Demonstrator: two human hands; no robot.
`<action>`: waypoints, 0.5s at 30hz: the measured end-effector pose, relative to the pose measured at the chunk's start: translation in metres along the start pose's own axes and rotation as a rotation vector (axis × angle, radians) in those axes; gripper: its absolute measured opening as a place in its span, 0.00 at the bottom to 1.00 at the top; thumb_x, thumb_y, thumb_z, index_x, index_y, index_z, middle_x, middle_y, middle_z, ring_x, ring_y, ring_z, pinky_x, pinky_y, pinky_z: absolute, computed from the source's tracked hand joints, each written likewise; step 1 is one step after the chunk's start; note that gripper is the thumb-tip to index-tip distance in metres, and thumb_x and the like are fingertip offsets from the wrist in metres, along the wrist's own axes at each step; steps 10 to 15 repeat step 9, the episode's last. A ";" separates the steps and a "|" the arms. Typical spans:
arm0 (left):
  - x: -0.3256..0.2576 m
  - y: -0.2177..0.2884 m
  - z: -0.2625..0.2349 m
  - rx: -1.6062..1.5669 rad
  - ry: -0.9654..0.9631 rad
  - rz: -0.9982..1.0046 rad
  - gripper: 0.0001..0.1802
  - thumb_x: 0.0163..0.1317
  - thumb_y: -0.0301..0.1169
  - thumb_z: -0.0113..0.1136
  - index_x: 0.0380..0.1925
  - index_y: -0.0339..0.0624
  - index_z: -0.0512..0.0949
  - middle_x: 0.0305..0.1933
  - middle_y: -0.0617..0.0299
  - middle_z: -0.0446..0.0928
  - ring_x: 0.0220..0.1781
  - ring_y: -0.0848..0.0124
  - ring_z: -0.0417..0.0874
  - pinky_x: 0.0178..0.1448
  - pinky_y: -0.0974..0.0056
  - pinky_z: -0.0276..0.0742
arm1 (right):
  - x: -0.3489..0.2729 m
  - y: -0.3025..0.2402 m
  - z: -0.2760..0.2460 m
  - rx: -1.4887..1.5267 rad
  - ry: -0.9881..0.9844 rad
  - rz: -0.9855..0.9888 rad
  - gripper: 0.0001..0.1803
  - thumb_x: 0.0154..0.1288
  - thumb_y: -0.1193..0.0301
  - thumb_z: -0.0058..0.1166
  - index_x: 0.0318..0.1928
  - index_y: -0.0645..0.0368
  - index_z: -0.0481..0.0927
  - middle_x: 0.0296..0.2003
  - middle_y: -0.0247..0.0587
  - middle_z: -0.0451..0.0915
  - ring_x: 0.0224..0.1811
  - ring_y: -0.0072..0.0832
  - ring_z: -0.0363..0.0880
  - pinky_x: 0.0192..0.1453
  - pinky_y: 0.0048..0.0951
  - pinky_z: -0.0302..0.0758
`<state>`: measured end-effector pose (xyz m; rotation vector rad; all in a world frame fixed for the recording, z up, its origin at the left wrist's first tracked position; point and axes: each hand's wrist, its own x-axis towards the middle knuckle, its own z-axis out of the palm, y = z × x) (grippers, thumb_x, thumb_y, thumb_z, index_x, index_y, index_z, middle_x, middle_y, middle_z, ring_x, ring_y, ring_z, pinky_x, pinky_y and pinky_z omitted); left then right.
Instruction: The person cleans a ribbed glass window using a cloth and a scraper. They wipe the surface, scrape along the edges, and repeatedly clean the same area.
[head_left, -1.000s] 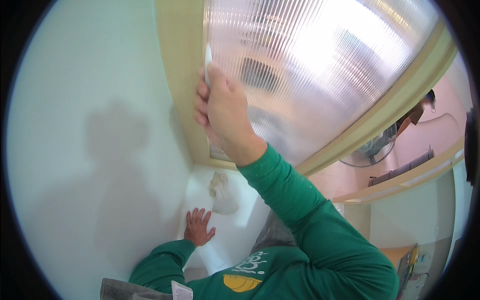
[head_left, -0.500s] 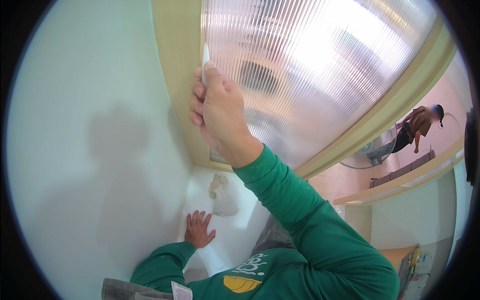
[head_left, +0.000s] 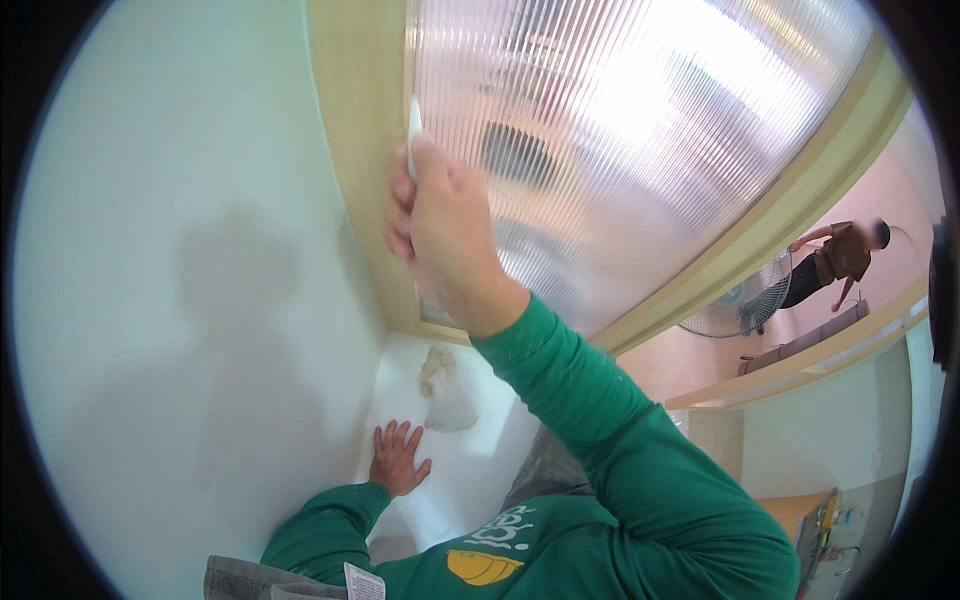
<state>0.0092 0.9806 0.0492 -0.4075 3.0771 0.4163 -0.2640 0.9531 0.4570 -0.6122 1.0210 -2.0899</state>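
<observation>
Raised in front of me, my right hand (head_left: pixel 446 225) is closed round a slim white pointed tool (head_left: pixel 414 120), whose exact kind I cannot make out. Its tip lies along the seam where the pale wooden frame (head_left: pixel 358 130) meets the ribbed translucent panel (head_left: pixel 600 190). Motion slightly blurs the fingers. Lower down, my left hand (head_left: pixel 399 466) lies flat with fingers spread on a white surface (head_left: pixel 480 375) beside the wall. A crumpled pale cloth or bag (head_left: pixel 447 398) rests just beyond the left fingertips.
A pale wall (head_left: pixel 150 260) rises at my left, carrying my shadow. To the right, past the frame's outer rail (head_left: pixel 770 225), stand a round wire-guarded fan (head_left: pixel 735 305) and another person (head_left: pixel 845 252) in brown. A low wooden-edged partition (head_left: pixel 800 365) curves below them.
My right hand and the white tool have slid slightly down along the frame's seam. My left hand has stayed put. The person by the fan has shifted posture, an arm now reaching toward the fan.
</observation>
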 end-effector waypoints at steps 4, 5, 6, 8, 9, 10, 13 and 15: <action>0.004 -0.001 0.006 0.005 0.010 0.003 0.43 0.65 0.54 0.60 0.74 0.43 0.67 0.77 0.44 0.60 0.82 0.42 0.52 0.83 0.30 0.40 | -0.012 0.031 -0.031 -0.040 0.070 0.116 0.15 0.84 0.57 0.43 0.43 0.54 0.72 0.28 0.28 0.66 0.21 0.19 0.61 0.22 0.26 0.61; 0.002 -0.003 0.009 0.001 0.017 0.004 0.43 0.65 0.54 0.60 0.75 0.44 0.66 0.77 0.45 0.59 0.82 0.42 0.52 0.83 0.30 0.40 | -0.011 0.031 -0.030 -0.035 0.051 0.099 0.15 0.84 0.56 0.43 0.43 0.54 0.72 0.28 0.28 0.66 0.21 0.19 0.61 0.22 0.26 0.61; 0.005 -0.004 0.010 -0.004 0.023 0.011 0.43 0.65 0.54 0.60 0.75 0.44 0.66 0.77 0.45 0.59 0.82 0.42 0.52 0.83 0.30 0.40 | -0.009 0.029 -0.028 -0.032 0.039 0.079 0.15 0.84 0.56 0.43 0.44 0.54 0.72 0.28 0.28 0.66 0.21 0.19 0.61 0.22 0.26 0.62; 0.003 -0.006 0.012 -0.011 0.007 0.006 0.44 0.65 0.55 0.60 0.76 0.45 0.65 0.78 0.45 0.58 0.82 0.42 0.51 0.83 0.30 0.39 | -0.002 0.013 -0.012 -0.003 0.031 0.028 0.16 0.84 0.56 0.44 0.45 0.54 0.73 0.28 0.28 0.66 0.21 0.19 0.62 0.22 0.26 0.62; 0.002 -0.006 0.012 -0.012 -0.009 -0.007 0.44 0.65 0.55 0.60 0.77 0.45 0.64 0.78 0.45 0.58 0.82 0.42 0.52 0.83 0.30 0.39 | 0.004 -0.004 0.004 0.010 0.019 -0.001 0.16 0.84 0.55 0.44 0.45 0.54 0.73 0.28 0.28 0.66 0.21 0.19 0.63 0.21 0.26 0.62; 0.002 -0.006 0.012 -0.012 -0.009 -0.007 0.44 0.65 0.55 0.60 0.77 0.45 0.64 0.78 0.45 0.58 0.82 0.42 0.52 0.83 0.30 0.39 | 0.004 -0.004 0.004 0.010 0.019 -0.001 0.16 0.84 0.55 0.44 0.45 0.54 0.73 0.28 0.28 0.66 0.21 0.19 0.63 0.21 0.26 0.62; 0.002 -0.006 0.012 -0.012 -0.009 -0.007 0.44 0.65 0.55 0.60 0.77 0.45 0.64 0.78 0.45 0.58 0.82 0.42 0.52 0.83 0.30 0.39 | 0.004 -0.004 0.004 0.010 0.019 -0.001 0.16 0.84 0.55 0.44 0.45 0.54 0.73 0.28 0.28 0.66 0.21 0.19 0.63 0.21 0.26 0.62; 0.002 -0.006 0.012 -0.012 -0.009 -0.007 0.44 0.65 0.55 0.60 0.77 0.45 0.64 0.78 0.45 0.58 0.82 0.42 0.52 0.83 0.30 0.39 | 0.004 -0.004 0.004 0.010 0.019 -0.001 0.16 0.84 0.55 0.44 0.45 0.54 0.73 0.28 0.28 0.66 0.21 0.19 0.63 0.21 0.26 0.62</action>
